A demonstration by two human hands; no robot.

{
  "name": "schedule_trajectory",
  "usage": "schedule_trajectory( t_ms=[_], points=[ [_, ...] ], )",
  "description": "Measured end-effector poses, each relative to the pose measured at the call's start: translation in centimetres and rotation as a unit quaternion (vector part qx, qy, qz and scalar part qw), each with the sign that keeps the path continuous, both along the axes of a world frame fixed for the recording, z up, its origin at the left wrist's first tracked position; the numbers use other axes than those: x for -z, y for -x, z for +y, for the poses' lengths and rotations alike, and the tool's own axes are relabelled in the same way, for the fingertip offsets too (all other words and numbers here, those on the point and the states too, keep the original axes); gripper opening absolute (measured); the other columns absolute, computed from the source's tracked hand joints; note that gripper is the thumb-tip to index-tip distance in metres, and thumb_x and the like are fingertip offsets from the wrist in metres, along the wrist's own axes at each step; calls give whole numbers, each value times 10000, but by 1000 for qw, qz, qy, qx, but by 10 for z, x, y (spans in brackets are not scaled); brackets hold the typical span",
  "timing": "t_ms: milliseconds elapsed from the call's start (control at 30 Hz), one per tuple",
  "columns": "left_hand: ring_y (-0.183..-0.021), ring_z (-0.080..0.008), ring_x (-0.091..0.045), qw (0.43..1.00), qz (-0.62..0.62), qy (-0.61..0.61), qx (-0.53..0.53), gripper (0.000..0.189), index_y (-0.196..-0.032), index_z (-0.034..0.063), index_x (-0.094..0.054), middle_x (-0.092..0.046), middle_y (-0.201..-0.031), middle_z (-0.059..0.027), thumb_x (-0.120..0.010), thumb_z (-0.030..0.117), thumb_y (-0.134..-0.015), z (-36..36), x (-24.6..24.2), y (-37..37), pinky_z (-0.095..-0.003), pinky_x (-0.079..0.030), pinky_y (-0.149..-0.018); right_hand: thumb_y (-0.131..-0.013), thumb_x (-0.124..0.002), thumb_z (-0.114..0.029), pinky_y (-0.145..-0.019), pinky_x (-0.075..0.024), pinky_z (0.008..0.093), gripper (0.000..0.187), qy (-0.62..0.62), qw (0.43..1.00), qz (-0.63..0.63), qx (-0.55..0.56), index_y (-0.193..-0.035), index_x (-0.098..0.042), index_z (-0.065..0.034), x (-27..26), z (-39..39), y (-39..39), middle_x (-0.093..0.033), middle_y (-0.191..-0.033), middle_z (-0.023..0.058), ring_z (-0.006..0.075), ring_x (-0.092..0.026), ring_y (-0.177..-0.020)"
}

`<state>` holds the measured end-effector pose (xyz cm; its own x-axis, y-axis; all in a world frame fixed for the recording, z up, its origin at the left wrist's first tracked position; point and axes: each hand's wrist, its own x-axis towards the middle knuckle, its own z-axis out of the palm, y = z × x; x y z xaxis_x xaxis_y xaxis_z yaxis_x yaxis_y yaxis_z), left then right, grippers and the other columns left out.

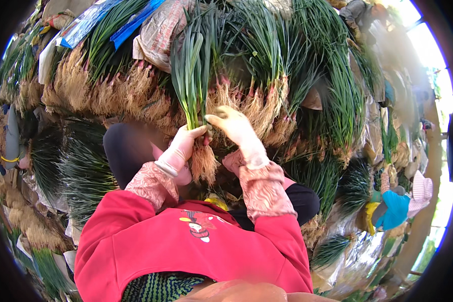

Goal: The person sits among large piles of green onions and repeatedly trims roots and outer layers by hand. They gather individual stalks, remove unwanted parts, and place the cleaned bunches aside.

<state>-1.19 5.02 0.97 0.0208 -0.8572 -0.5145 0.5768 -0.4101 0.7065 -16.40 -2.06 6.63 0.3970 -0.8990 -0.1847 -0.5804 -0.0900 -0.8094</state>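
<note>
My left hand [184,142], in a pale thin glove, is closed around the lower stems of a small bunch of green leafy plants, which look like garlic or scallions [191,87]. The leaves point up and away from me, and the tan roots [205,163] hang below the hand. Close to the right side of the stems is my gloved right hand [232,122], its fingers partly bent and slightly blurred. Whether its fingertips touch the bunch is hard to tell. Long rows of similar plants [262,45] lie just beyond both hands, roots towards me.
A plastic sack [162,32] and blue plastic sheeting [136,22] lie on the plants ahead. More plants lie at the left [87,170] and right [313,181]. A person in blue [394,209] is at the right, another person [356,13] at the upper right. My bent knees flank my hands.
</note>
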Motion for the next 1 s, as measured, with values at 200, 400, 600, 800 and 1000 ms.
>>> schedule_trajectory(
  t_ms=[200,400,600,800,1000],
  points=[
    [-575,-163,-581,998,-1,57,-41,160,-986,-30,-629,-646,-757,-96,-600,85,-878,16,-1,-15,-287,-497,-586,-922,-582,-135,-530,-482,214,154,-304,769,-503,253,-967,-636,1,84,-6,-38,-667,-805,84,117,-594,-606],
    [-592,-160,-538,973,225,11,56,242,-1002,-17,-606,-604,-745,-70,-575,203,-907,19,0,-27,-279,-462,-585,-916,-603,-210,-497,-478,331,220,-426,756,-485,108,-1043,-593,-31,72,12,-32,-576,-684,42,183,-571,-553],
    [-522,-106,-521,998,4,69,6,167,-869,4,-643,-586,-646,-17,-585,154,-913,19,-8,-22,-212,-387,-484,-892,-634,-157,-452,-462,298,214,-314,707,-567,283,-1022,-610,11,100,29,-50,-587,-711,36,147,-540,-537],
    [-596,-96,-545,988,29,134,-64,212,-1028,-16,-620,-597,-705,-10,-557,162,-933,18,-30,-48,-219,-445,-558,-746,-619,-413,-955,-442,386,528,-51,840,368,-395,-1127,-629,-47,114,0,42,-619,-1155,184,287,-577,-1120],
    [-547,-109,-404,979,187,78,18,247,-1061,-27,-595,-365,-574,49,-550,164,-911,-8,-35,-36,-302,-447,-665,-899,-505,-285,-730,-540,346,289,204,939,276,10,-911,-696,-68,17,-100,-28,-700,-903,100,272,-682,-814]
  ],
)
